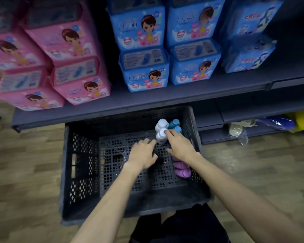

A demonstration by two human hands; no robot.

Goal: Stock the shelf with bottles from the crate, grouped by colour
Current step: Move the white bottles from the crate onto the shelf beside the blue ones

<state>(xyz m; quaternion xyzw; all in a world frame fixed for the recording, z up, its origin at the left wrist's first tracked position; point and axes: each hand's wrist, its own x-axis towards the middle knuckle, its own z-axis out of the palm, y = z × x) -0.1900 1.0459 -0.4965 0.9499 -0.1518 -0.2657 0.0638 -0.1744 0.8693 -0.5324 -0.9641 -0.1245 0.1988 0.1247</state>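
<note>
Inside the black crate [81,155], the right hand [180,146] touches a white bottle [161,135] with loose fingers; the left hand [143,154] reaches beside it, fingers relaxed.

One view only, from a wide-angle camera on the person's head. It looks forward and steeply down, close over the crate [81,172] on the floor [25,181], so both forearms run in from the bottom edge to the hands, left [142,155] and right [180,146]. The shelf [147,100] crosses the upper half, seen from above and in front, with its packs near the lens. Straight lines bow toward the edges. A lower shelf shows at right.
</note>
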